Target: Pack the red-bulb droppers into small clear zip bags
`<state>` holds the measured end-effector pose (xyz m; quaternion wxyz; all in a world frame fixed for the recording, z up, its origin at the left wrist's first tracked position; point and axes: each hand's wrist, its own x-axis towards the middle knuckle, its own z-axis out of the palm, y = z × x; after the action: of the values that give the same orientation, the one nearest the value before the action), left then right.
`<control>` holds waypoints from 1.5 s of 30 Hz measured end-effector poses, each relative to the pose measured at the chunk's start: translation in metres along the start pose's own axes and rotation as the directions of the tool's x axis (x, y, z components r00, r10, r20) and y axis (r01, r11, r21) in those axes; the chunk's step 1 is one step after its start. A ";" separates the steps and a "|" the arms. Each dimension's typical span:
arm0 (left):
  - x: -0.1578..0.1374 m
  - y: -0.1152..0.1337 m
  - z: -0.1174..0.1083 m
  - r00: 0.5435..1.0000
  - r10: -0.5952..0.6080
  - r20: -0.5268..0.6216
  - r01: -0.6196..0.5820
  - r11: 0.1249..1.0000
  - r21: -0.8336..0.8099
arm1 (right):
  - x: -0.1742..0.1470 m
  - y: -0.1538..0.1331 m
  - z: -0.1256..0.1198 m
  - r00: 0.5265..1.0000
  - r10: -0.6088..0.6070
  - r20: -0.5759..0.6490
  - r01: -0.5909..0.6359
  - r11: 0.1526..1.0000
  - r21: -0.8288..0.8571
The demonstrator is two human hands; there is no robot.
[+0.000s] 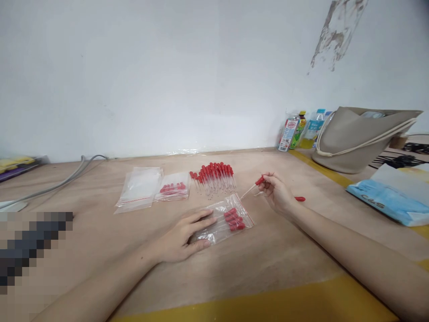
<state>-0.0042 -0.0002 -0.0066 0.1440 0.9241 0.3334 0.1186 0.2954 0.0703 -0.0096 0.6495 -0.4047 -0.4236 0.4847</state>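
Observation:
My left hand point(191, 232) lies flat with fingers spread on a clear zip bag point(217, 239) holding several red-bulbed droppers point(234, 219). The bag's red-lined mouth faces right. My right hand point(276, 192) pinches a dropper point(259, 180) by its red bulb. The dropper's clear tube slants down left, its tip near the upper corner of the bag's mouth. Behind the bag is a heap of loose droppers point(217, 174), bulbs pointing away from me. Another red bulb point(300, 199) shows just right of my right wrist, its tube hidden.
Left of the heap lie filled bags of droppers point(172, 185) and a stack of flat clear bags point(139, 185). A grey cable point(70, 174) runs at left. On the right are a grey bag point(351, 138), drink bottles point(313, 129), a carton point(288, 134) and a blue packet point(385, 199).

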 end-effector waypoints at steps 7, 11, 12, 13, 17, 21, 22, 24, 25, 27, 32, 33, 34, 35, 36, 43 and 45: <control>0.000 0.001 -0.001 1.000 -0.002 0.000 0.002 1.000 0.007 | 0.004 -0.005 -0.004 0.988 -0.052 -0.144 0.072 0.988 0.137; 0.000 0.000 -0.001 1.000 0.014 -0.017 -0.014 1.000 0.012 | -0.003 0.001 0.002 0.998 -0.001 -0.066 0.009 0.993 0.122; 0.000 0.000 -0.001 1.000 0.013 -0.017 -0.013 1.000 0.015 | -0.005 0.002 0.005 0.999 0.016 -0.046 -0.010 0.993 0.119; 0.000 0.000 -0.001 1.000 0.010 -0.015 -0.009 1.000 0.017 | -0.008 0.003 0.007 0.999 0.031 -0.029 -0.027 0.992 0.121; 0.000 0.000 -0.001 1.000 0.002 -0.005 -0.002 1.000 0.014 | -0.012 0.005 0.011 0.998 0.059 0.014 -0.060 0.989 0.134; 0.000 0.001 0.000 1.000 0.006 -0.014 -0.006 1.000 0.008 | -0.013 0.007 0.013 0.996 0.084 0.019 -0.086 0.986 0.140; 0.000 0.001 0.000 1.000 0.008 -0.016 -0.008 1.000 0.006 | -0.013 0.008 0.014 0.996 0.085 0.018 -0.086 0.986 0.141; 0.000 0.001 0.000 1.000 0.012 -0.017 -0.011 1.000 0.005 | -0.015 0.009 0.015 0.995 0.096 0.037 -0.100 0.987 0.126; 0.000 0.001 0.000 1.000 0.012 -0.014 -0.012 1.000 0.006 | -0.016 0.011 0.016 0.991 0.120 0.067 -0.126 0.987 0.098; 0.001 0.001 -0.001 1.000 0.012 -0.011 -0.012 1.000 0.010 | -0.020 0.013 0.018 0.971 0.178 0.159 -0.179 0.984 -0.011; 0.002 0.001 -0.002 1.000 0.019 -0.007 -0.018 1.000 0.014 | -0.027 0.014 0.020 0.864 0.212 0.457 -0.044 0.935 -0.351; 0.002 0.002 -0.002 1.000 0.019 -0.003 -0.019 1.000 0.011 | -0.027 0.014 0.020 0.837 0.223 0.500 -0.012 0.921 -0.390; 0.002 0.002 -0.002 1.000 0.018 -0.002 -0.018 1.000 0.008 | -0.026 0.014 0.021 0.812 0.234 0.534 0.008 0.912 -0.411; 0.002 0.002 -0.002 1.000 0.012 -0.001 -0.012 1.000 0.006 | -0.025 0.014 0.022 0.794 0.242 0.558 0.014 0.910 -0.415; 0.002 0.002 -0.002 1.000 0.006 0.001 -0.006 1.000 0.006 | -0.024 0.015 0.023 0.784 0.245 0.571 0.010 0.914 -0.405; 0.002 0.002 -0.001 1.000 0.014 -0.009 -0.014 1.000 0.010 | -0.022 0.031 0.035 0.916 0.205 0.346 -0.031 0.894 -0.447; 0.002 0.002 -0.001 1.000 0.006 -0.007 -0.006 1.000 0.012 | -0.024 0.030 0.036 0.907 0.190 0.375 0.010 0.882 -0.472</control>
<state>-0.0017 0.0000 -0.0044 0.1367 0.9256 0.3317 0.1205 0.2491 0.0576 -0.0304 0.4064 -0.4566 -0.6340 0.4738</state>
